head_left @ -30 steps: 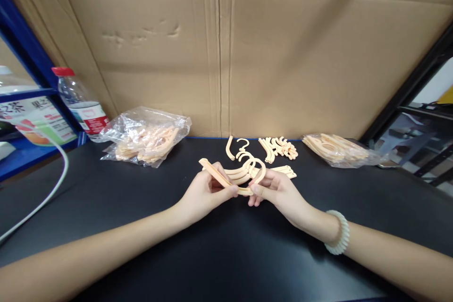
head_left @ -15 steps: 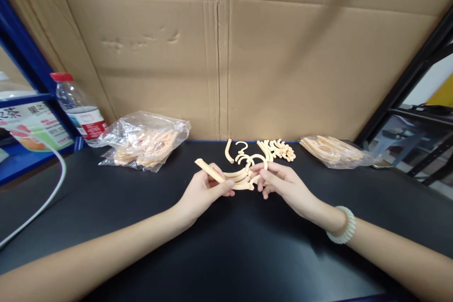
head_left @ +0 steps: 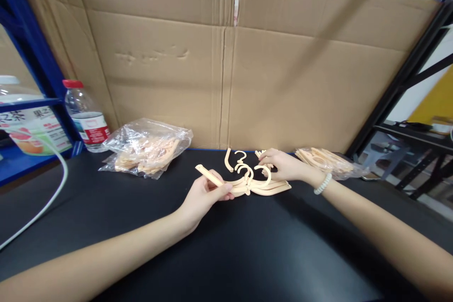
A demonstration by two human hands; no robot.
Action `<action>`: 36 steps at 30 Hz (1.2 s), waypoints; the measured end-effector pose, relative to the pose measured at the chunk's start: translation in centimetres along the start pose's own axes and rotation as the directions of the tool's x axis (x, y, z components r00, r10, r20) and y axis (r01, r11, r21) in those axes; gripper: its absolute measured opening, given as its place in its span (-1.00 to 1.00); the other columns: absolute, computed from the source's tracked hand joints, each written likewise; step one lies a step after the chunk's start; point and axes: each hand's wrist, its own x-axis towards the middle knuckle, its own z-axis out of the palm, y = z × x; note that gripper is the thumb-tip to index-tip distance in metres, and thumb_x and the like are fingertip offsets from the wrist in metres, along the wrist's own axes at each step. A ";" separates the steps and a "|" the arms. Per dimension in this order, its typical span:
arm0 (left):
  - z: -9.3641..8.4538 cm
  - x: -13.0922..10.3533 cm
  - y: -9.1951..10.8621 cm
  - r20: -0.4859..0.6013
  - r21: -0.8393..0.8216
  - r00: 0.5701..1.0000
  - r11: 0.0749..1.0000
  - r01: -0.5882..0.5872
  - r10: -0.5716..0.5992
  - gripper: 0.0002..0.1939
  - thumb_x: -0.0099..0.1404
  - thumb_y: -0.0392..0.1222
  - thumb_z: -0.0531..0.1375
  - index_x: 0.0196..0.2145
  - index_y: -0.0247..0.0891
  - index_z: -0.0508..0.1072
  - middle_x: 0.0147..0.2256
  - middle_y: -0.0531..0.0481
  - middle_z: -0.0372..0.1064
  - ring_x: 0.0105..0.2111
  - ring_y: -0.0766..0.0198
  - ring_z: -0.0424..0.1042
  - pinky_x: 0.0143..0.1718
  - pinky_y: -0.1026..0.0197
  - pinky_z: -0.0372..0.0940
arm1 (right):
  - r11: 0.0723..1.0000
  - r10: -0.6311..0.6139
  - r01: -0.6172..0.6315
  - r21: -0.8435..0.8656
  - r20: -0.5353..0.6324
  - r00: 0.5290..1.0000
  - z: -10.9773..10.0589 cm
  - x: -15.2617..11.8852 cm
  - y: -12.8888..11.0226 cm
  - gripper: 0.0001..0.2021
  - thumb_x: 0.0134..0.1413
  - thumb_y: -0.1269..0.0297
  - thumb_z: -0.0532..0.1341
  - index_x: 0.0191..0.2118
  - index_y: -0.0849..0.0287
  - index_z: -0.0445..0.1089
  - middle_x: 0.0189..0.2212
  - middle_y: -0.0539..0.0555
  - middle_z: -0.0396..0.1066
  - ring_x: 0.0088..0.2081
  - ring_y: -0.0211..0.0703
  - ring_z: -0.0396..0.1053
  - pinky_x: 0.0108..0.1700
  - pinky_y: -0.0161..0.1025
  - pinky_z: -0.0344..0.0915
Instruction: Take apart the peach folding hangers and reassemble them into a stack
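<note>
My left hand [head_left: 208, 191] is closed on a cream plastic hanger arm [head_left: 208, 175], whose free end points up and to the left. Under its fingertips the left side of a small stack of cream hangers [head_left: 271, 190] also meets the hand. Their curved hooks [head_left: 264, 170] stand up and their right arms lie low over the table. Beyond them, my right hand [head_left: 283, 165] reaches over a pile of loose hanger arms [head_left: 260, 154], fingers and thumb apart around some pieces. The hand covers most of that pile.
A loose hanger arm [head_left: 228, 160] and a loose hook [head_left: 240, 156] lie at the back of the black table [head_left: 226, 250]. Bagged hanger parts stand left [head_left: 148, 151] and right [head_left: 323, 160]. A bottle [head_left: 88, 118] is far left; a cardboard wall [head_left: 159, 85] closes the back.
My right hand has left the hangers and moved back and right to the pile of loose arms. My left hand keeps its hold. The view has tilted up a little.
</note>
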 end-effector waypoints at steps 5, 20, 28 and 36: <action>0.0 0.0 0.0 -0.025 0.018 1.000 1.000 0.009 -0.008 -0.61 0.03 -0.08 0.43 -0.46 -0.27 0.28 -0.53 0.12 0.41 -0.46 0.34 0.49 -0.36 0.33 0.38 | 0.997 0.008 -0.010 0.074 0.020 1.000 0.7 0.6 0.3 -0.90 0.02 0.43 0.25 -0.43 0.16 0.52 -0.24 0.16 0.49 -0.11 0.04 0.39 0.01 0.00 0.29; 0.9 -0.7 1.8 0.011 -0.275 0.997 0.959 0.073 -0.073 -0.69 0.12 -0.17 0.41 -0.40 -0.25 0.30 -0.45 0.12 0.44 -0.37 0.40 0.49 -0.19 0.34 0.39 | 0.461 0.491 0.006 0.887 -0.261 0.831 -0.7 -1.9 -5.2 -0.78 0.08 0.16 0.35 -0.22 0.16 0.45 -0.15 0.15 0.49 -0.28 -0.18 0.49 -0.15 -0.19 0.47; 2.6 -1.6 1.3 0.031 -0.139 0.997 0.988 0.073 -0.069 -0.67 0.17 0.00 0.35 -0.25 -0.30 0.45 -0.33 -0.04 0.53 -0.34 0.27 0.52 -0.22 0.25 0.42 | 0.744 0.217 0.111 0.659 -0.394 0.893 1.5 -3.1 -10.6 -0.91 0.20 0.28 0.27 -0.23 0.04 0.55 -0.16 0.09 0.43 -0.10 -0.06 0.40 -0.08 -0.13 0.38; 4.1 -2.4 0.3 0.102 0.144 0.994 0.989 -0.039 0.024 -0.80 0.03 -0.17 0.40 -0.40 -0.25 0.50 -0.51 0.07 0.43 -0.51 0.32 0.39 -0.45 0.28 0.33 | 0.760 0.242 0.089 0.643 -0.408 0.880 3.1 -3.7 -11.9 -0.90 0.20 0.28 0.26 -0.28 0.05 0.55 -0.21 0.09 0.44 -0.16 -0.07 0.42 -0.09 -0.13 0.39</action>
